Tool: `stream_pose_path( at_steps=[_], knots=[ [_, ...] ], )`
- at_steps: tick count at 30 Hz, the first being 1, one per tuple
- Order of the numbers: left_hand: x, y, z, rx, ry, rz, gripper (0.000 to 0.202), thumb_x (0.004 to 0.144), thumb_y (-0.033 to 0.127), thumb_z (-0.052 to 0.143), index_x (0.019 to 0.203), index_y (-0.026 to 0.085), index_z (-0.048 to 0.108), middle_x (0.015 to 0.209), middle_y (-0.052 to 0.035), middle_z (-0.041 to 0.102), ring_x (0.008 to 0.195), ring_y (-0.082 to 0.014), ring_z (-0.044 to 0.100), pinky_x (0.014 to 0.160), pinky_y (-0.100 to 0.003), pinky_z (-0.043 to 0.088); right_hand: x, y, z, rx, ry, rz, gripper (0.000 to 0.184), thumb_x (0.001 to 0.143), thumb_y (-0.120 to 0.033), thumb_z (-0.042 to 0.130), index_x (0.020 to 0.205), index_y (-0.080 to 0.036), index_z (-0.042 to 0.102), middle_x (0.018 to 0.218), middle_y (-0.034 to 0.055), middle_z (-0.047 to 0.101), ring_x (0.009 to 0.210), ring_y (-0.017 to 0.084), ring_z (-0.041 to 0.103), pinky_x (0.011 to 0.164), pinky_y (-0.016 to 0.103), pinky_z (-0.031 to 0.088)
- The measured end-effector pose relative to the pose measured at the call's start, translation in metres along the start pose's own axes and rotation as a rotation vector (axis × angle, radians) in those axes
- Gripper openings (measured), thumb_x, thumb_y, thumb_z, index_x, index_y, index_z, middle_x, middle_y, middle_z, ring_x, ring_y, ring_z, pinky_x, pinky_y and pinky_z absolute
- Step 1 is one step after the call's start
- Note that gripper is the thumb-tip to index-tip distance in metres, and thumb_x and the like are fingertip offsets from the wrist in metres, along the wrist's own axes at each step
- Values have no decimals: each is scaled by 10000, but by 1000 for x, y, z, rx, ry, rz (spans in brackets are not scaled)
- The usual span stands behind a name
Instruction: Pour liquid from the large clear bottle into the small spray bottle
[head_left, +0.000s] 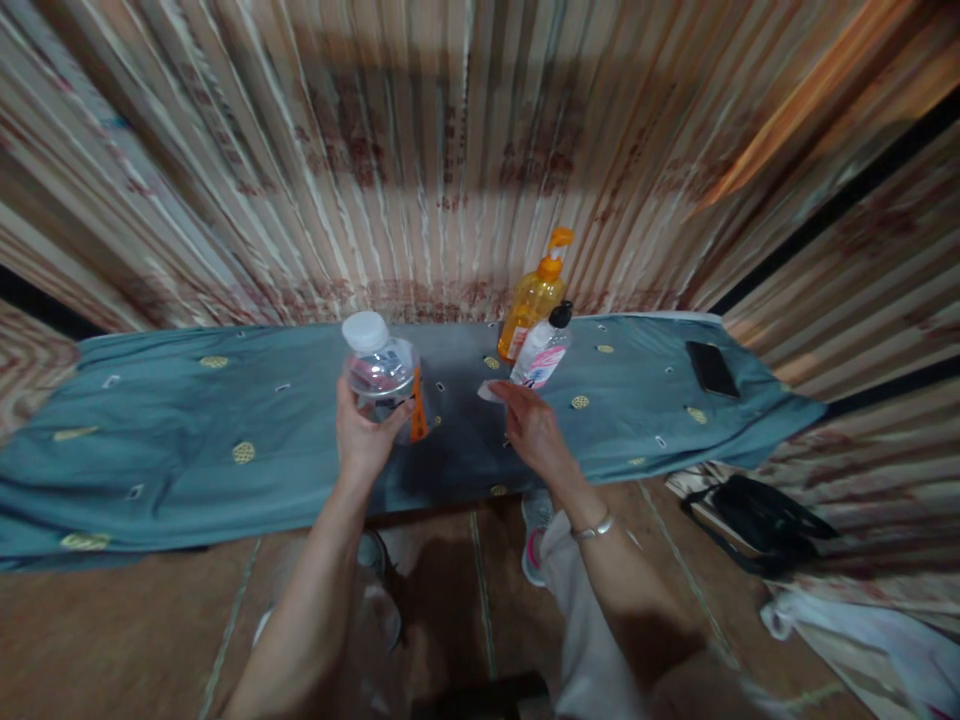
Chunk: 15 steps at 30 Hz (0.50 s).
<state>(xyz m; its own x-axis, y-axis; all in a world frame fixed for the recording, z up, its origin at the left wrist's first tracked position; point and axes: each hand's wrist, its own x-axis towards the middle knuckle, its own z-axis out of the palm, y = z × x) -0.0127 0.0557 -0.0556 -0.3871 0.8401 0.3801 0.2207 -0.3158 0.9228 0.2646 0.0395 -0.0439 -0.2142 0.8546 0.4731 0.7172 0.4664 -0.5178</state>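
My left hand point(365, 432) is wrapped round a clear plastic bottle point(381, 372) with a white cap, holding it upright just above the blue-green cloth point(187, 430). An orange object point(418, 410) shows beside that bottle, partly hidden. My right hand point(534, 425) rests on the cloth with fingers pinched on a small white piece point(489, 391), right below a white bottle point(541, 352) with a black cap. Behind that stands an orange pump bottle point(531, 300).
A dark phone point(711, 368) lies on the cloth at the far right. A striped curtain point(465, 150) hangs behind the table. On the floor to the right are a black bag point(757, 520) and white cloth point(862, 630). My shoes show under the table edge.
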Motion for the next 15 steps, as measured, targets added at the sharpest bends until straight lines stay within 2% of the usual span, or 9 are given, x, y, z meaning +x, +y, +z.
stream_pose_path(
  at_steps=[4,8,11,15],
  knots=[
    [5,5,-7,89,29,49,1002,626,297,977,1529,247,547,1569,-167,614,1436,-367,630,1175,-509,554,5,11,-2,-186,-47,61,552,964,11,429,1354,-168,777,1330,171,812,1276,289,740,1225,534,561],
    [7,0,-6,120,21,36,1005,638,248,960,1552,250,542,1586,-168,614,1445,-369,628,1208,-521,528,9,3,8,-337,-181,133,473,1006,17,409,1291,-90,770,1290,245,797,1257,321,739,1194,515,560],
    [8,-3,-5,111,13,31,1001,652,247,961,1558,252,535,1581,-165,618,1456,-359,620,1227,-510,511,7,-9,15,-391,-311,148,383,1015,-39,524,1332,-92,733,1338,253,774,1275,327,731,1150,476,583],
    [10,-2,-7,71,-13,15,1059,658,241,959,1597,241,467,1565,-163,623,1426,-338,648,1224,-492,514,3,-20,10,-402,-455,188,369,1037,-184,645,1398,-129,692,1474,225,724,1372,331,683,1170,481,567]
  ],
)
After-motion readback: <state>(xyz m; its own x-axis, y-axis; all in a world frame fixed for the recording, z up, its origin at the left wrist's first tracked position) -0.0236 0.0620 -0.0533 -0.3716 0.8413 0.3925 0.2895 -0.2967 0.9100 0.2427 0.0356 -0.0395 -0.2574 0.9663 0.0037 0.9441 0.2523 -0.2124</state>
